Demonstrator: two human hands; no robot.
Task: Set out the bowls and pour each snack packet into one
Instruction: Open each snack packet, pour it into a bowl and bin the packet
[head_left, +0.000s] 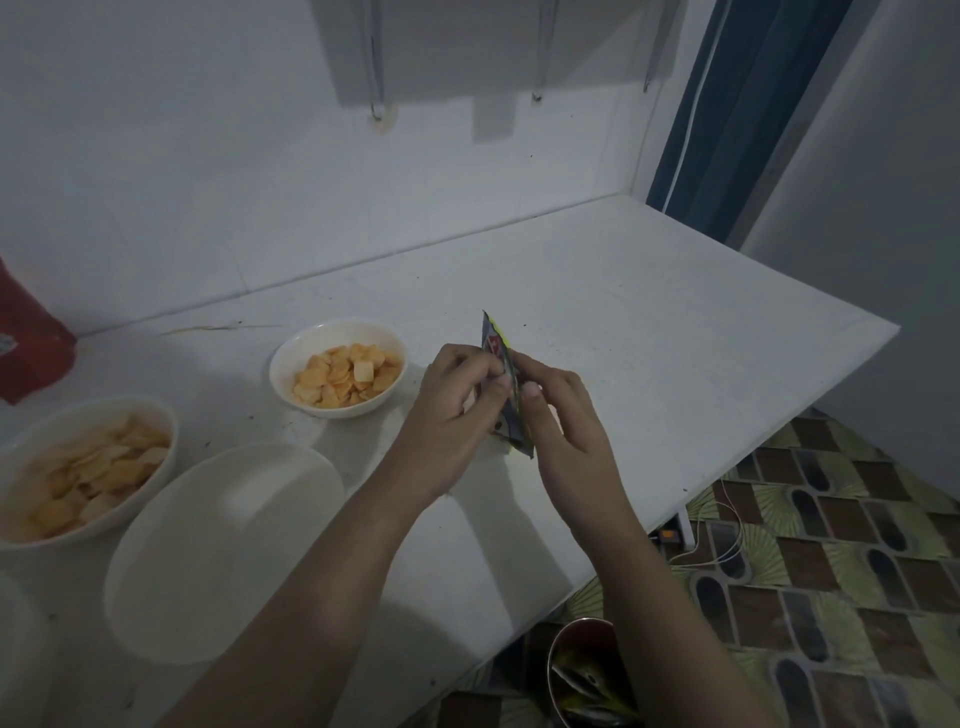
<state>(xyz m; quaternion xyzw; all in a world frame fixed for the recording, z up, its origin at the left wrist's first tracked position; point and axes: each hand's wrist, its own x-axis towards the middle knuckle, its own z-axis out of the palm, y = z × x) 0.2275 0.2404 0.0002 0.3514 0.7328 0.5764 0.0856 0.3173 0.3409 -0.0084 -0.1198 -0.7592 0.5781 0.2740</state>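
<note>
At the far left edge of the desk (675, 312) a red packet (31, 343) leans by the wall. It cannot be told if it is full or used up

Near the left front edge sits a big white bowl (161, 421) with pale chips in it. That one looks done. Just beside it, closer to the front edge, is an empty white bowl (218, 551). Nothing has been poured into it yet, so it is likely waiting for the next snack. At the front left corner there is a bit of something white, but it is too cut off to tell what it is

Farther back, near the middle of the desk, a small white bowl (291, 353) holds orange chips. That one looks done too

Next comes the person. The left hand (452, 410) and the right hand (561, 421) are close together above the middle of the desk. Both pinch a small dark snack packet (506, 384) between thumb and fingers, one on each side. The packet stands on its edge in the air, not touching the desk. It looks like they are about to tear it open, or are tearing it

So two bowls seem filled, one bowl is set out and empty, and this packet has not been poured

Below the front edge, on the floor, a round metal can (587, 675) holds what may be wrappers
</note>
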